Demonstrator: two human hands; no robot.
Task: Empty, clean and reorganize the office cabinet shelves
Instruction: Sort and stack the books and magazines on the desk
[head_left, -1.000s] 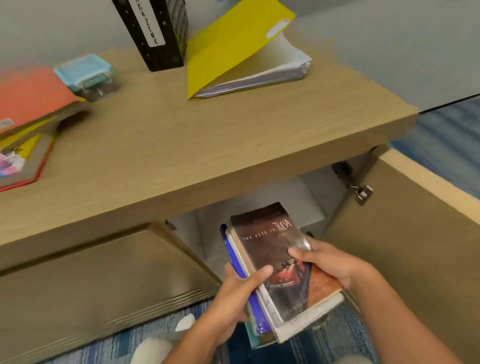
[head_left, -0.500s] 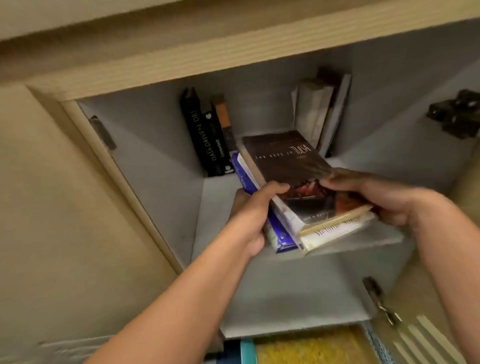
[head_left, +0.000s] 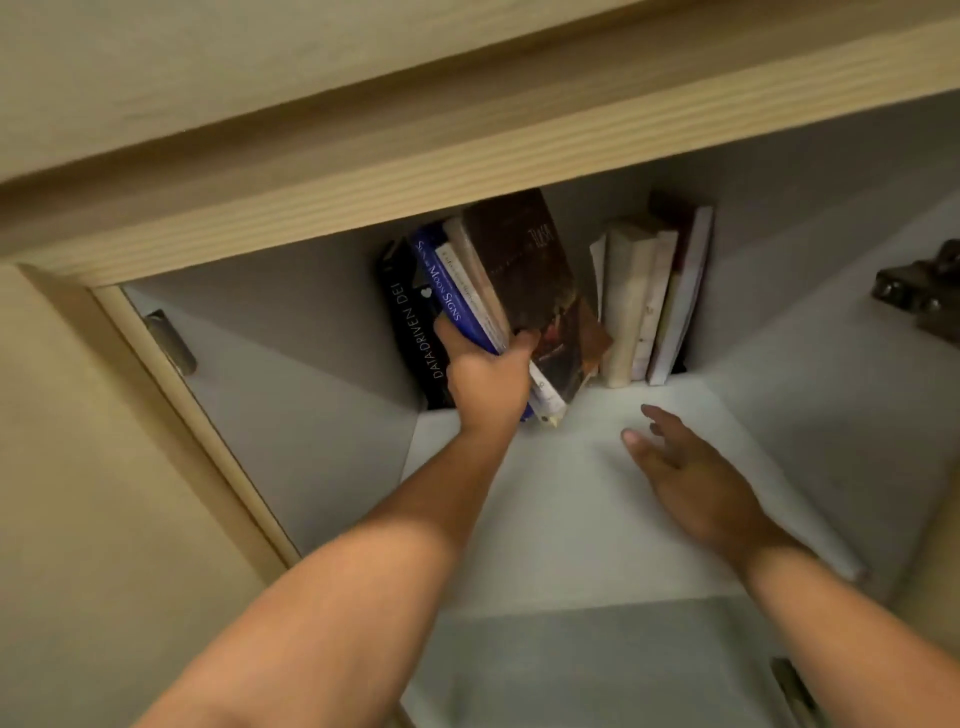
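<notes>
Left hand: the left hand reached deep into the cabinet and gripped a small bundle of books near their lower ends, thumb curled over the right side and fingers wrapped behind the left.
Held bundle: a dark brown paperback with a reddish picture on its cover lay outermost, a white-spined book sat beside it, and a blue-spined book lettered "Sun and Moon Signs" was on the left; all three tilted with their tops leaning left, lower corners touching the shelf.
Neighbour on the left: a black hardback with white lettering "Data-Driven DEI" stood upright against the back wall, touching the blue spine.
Right hand: the right hand hovered just above the shelf with fingers straight and spread, palm down, holding nothing and apart from the bundle.
Right-hand group: a cluster of pale, cream-coloured books with one dark maroon volume stood upright at the back, just beside the brown paperback.
Shelf: the white laminate shelf board carried both groups along its rear edge.
Cabinet: the light wood cabinet frame ran overhead, with a metal hinge on the left inner wall and a dark hinge on the right.
</notes>
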